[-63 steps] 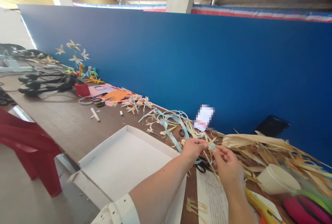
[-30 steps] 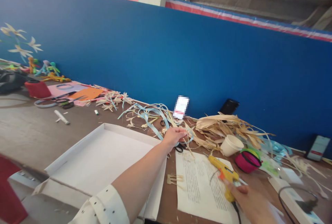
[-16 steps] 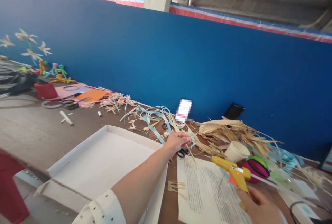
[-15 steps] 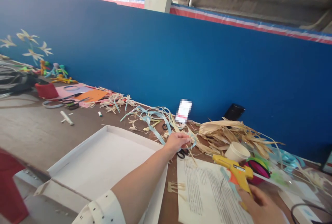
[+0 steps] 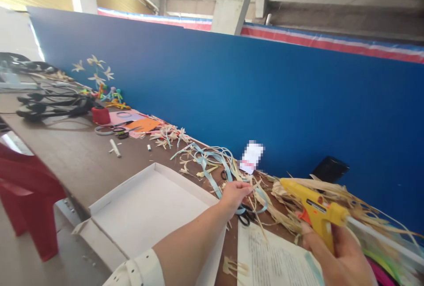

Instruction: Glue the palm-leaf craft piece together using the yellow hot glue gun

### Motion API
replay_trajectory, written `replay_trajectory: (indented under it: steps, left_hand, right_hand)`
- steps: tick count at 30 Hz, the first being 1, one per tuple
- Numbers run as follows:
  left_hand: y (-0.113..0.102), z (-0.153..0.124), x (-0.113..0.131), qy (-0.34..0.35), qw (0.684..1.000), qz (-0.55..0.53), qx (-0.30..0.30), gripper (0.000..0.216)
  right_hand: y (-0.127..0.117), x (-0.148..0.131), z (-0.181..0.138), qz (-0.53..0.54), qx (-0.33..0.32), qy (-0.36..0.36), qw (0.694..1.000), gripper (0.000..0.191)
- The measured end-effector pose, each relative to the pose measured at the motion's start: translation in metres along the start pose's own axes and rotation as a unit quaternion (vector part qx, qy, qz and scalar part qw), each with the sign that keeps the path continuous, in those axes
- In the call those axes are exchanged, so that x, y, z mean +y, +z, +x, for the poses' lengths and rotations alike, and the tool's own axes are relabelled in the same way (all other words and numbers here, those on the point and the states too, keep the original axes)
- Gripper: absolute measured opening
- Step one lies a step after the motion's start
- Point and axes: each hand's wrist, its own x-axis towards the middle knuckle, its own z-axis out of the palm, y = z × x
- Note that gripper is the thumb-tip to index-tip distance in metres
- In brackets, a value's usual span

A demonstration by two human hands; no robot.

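My right hand (image 5: 342,250) is wrapped round the handle of a yellow glue gun (image 5: 306,200), held up with its nozzle pointing left. A whitish glue stick (image 5: 377,235) juts from its back. The fingertips of my left hand (image 5: 236,195) pinch a thin pale strip of dried husk (image 5: 260,220), whose lower end hangs over a printed sheet (image 5: 265,255). Black-handled scissors (image 5: 244,217) lie below that hand, beside blue ribbon (image 5: 212,179). Dried corn husks (image 5: 281,211) are piled between and behind the hands, partly hidden by the gun.
A shallow white box lid (image 5: 142,206) lies left of my left arm. A phone (image 5: 251,158) and a black object (image 5: 330,169) lean on the blue partition (image 5: 198,91). Farther left are coloured papers (image 5: 142,124), more scissors (image 5: 122,132) and a red chair (image 5: 36,202).
My right hand has lifted the glue gun up from over the printed sheet. My left hand keeps its pinch on the strip. The view has swung left, showing more table and the chair.
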Motion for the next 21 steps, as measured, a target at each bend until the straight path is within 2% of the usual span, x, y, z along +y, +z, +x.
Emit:
replay_trajectory:
  steps: [4, 8, 10, 14, 17, 21]
  left_hand:
    - [-0.001, 0.001, 0.008, 0.008, 0.999, -0.012, 0.048, 0.024]
    - [-0.001, 0.004, 0.009, 0.004, 0.996, -0.025, 0.084, 0.024]
    - [-0.002, 0.007, 0.008, 0.010, 0.994, -0.036, 0.098, 0.025]
    - [-0.002, 0.012, 0.005, 0.029, 0.992, -0.054, 0.107, 0.027]
    - [-0.003, 0.015, 0.005, 0.039, 0.991, -0.051, 0.114, 0.025]
    - [-0.005, 0.021, 0.008, 0.062, 0.988, -0.037, 0.137, 0.017]
  right_hand:
    - [0.024, -0.004, 0.016, 0.123, -0.049, 0.016, 0.991, 0.047]
    - [0.041, -0.013, 0.022, 0.218, -0.125, 0.032, 0.967, 0.048]
    - [0.046, -0.013, 0.021, 0.218, -0.152, 0.030, 0.964, 0.044]
    - [0.056, 0.002, 0.017, 0.140, -0.151, 0.018, 0.978, 0.039]
    - [0.066, 0.014, 0.014, 0.096, -0.159, 0.020, 0.982, 0.043]
    - [0.083, 0.020, 0.015, 0.131, -0.190, 0.005, 0.973, 0.044]
